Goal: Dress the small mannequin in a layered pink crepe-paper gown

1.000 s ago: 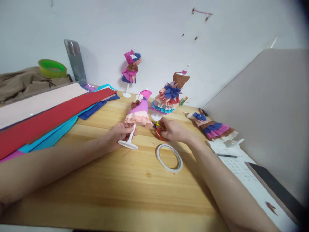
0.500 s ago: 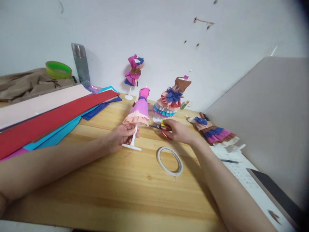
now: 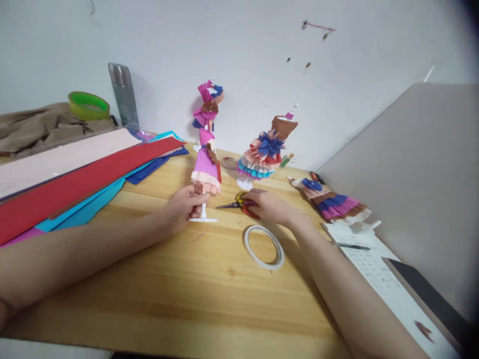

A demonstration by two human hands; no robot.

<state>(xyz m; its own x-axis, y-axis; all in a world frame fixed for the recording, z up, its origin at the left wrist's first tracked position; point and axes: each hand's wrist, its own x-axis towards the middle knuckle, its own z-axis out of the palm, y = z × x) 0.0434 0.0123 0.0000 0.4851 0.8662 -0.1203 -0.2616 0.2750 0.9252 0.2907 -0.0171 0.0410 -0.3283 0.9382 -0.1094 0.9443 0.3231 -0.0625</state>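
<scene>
Pale wood tabletop (image 3: 179,299) nearest, grain running left to right. On the near right, a dark flat slab (image 3: 422,290), then a white sheet (image 3: 368,269) covered in small marks with a black pen (image 3: 354,246) lying across. A bit farther in, a white roll of tape (image 3: 279,257) flat on the wood, just right of centre. Right past that, the right hand (image 3: 268,205), fingers curled around the red and yellow handles of some scissors (image 3: 236,204), dark blades pretty much together and pointing left. To the left, the left hand (image 3: 187,204), thumb and fingers pinched snugly round the stem of a white stand (image 3: 203,213). Looks more or less upright. Can't tell about contact between base and wood. On that stand, slightly left of centre, a pink-and-violet paper dress (image 3: 205,165) with a peachy ruffled hem and brown trim. Off to the left, long strips of coloured paper (image 3: 90,173). Off to the right, a ruffled striped dress (image 3: 333,203) lying over. Farther back, a brown-topped dress (image 3: 267,149) with a big blue flower, then a magenta dress (image 3: 206,112) by the wall (image 3: 247,45). Far left, a lime-green tape roll (image 3: 88,113) by some brown cloth (image 3: 45,128), plus a grey bottle (image 3: 125,99).
</scene>
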